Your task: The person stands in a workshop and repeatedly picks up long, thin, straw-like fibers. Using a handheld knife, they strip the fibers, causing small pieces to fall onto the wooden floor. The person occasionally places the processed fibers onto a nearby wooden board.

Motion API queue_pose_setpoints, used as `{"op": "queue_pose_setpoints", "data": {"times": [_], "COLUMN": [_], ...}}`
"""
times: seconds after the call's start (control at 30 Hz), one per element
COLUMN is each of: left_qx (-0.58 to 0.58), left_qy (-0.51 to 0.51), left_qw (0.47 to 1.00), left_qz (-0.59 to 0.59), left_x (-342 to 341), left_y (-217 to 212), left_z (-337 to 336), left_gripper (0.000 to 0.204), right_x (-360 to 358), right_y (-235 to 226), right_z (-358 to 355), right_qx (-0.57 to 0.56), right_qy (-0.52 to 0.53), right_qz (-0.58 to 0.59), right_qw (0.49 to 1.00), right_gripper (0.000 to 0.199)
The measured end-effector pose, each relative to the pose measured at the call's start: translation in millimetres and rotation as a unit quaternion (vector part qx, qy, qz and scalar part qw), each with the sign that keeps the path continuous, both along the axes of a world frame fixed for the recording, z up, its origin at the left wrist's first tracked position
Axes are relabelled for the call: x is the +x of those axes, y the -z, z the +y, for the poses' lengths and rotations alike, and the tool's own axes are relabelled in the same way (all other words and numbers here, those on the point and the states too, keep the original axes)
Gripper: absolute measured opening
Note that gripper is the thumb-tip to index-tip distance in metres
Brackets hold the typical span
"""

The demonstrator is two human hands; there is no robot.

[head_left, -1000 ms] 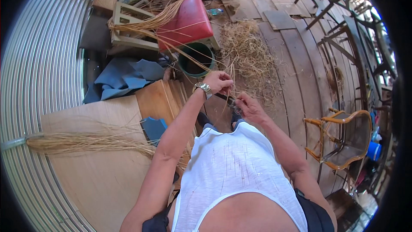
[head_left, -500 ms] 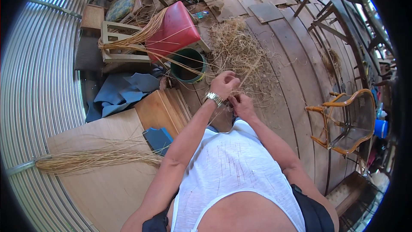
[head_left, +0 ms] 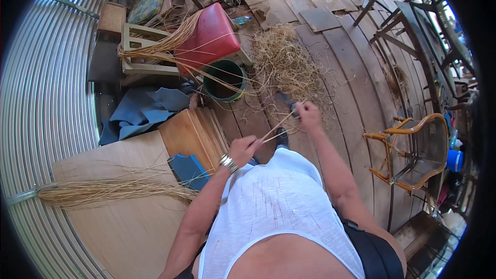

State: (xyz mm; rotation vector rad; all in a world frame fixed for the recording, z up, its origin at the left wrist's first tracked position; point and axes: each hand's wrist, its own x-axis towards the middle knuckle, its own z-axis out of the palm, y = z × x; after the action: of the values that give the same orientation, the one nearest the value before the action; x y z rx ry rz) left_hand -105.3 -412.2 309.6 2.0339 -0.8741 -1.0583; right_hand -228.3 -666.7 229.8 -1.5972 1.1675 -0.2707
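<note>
My left hand (head_left: 244, 151), with a metal watch at its wrist, is closed on a thin pale rattan strand (head_left: 278, 126) in front of my lap. The strand runs up and right to my right hand (head_left: 309, 116), which is held farther forward with its fingers closed. From that fist a dark knife-like tool (head_left: 285, 99) points forward and left; its exact kind is unclear. Just beyond lies a heap of tangled rattan shavings (head_left: 287, 59) on the floor. Left of the heap stands a dark green bucket (head_left: 243, 91), with long strands crossing it.
A red-cushioned chair (head_left: 209, 36) lies behind the bucket, a rattan bundle (head_left: 160, 46) draped over it. Another bundle (head_left: 119, 191) rests on a plywood sheet (head_left: 119, 237) at left, near stacked wooden boards (head_left: 191, 134). A rattan armchair (head_left: 408, 150) stands at right on the plank floor (head_left: 356, 93).
My hands were close together and have moved apart. The left came back toward my lap, the right went slightly forward and right. The strand between them and the dark tool now show plainly.
</note>
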Motion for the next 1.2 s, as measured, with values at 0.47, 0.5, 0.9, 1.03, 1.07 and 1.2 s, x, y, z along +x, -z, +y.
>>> {"op": "queue_pose_setpoints", "data": {"times": [0.47,0.5,0.9,1.03,1.07,1.2], "left_qx": [0.272,0.243,-0.034,-0.034,0.035,0.251], "left_qy": [-0.023,-0.026,0.009,0.152,0.152,0.078], "left_qw": [0.958,0.969,0.993,0.987,0.987,0.964], "left_qz": [-0.090,-0.041,0.115,-0.030,-0.024,-0.048], "left_x": [36,38,-18,-3,3,36], "left_y": [29,26,58,59,63,57], "left_z": [200,156,-62,30,66,237], "left_gripper": [0.087,0.093,0.031,0.026,0.027,0.035], "right_x": [-35,-29,-28,-113,-137,-234], "right_y": [-29,-30,0,46,48,42], "right_z": [-54,-37,30,-63,-87,-162], "right_qx": [-0.086,-0.067,-0.105,-0.197,-0.208,-0.202], "right_qy": [-0.016,-0.017,-0.017,0.014,0.014,0.049], "right_qz": [0.047,0.022,0.010,0.115,0.136,0.208], "right_qw": [0.995,0.997,0.994,0.973,0.968,0.956], "right_gripper": [0.036,0.035,0.032,0.036,0.036,0.039]}}
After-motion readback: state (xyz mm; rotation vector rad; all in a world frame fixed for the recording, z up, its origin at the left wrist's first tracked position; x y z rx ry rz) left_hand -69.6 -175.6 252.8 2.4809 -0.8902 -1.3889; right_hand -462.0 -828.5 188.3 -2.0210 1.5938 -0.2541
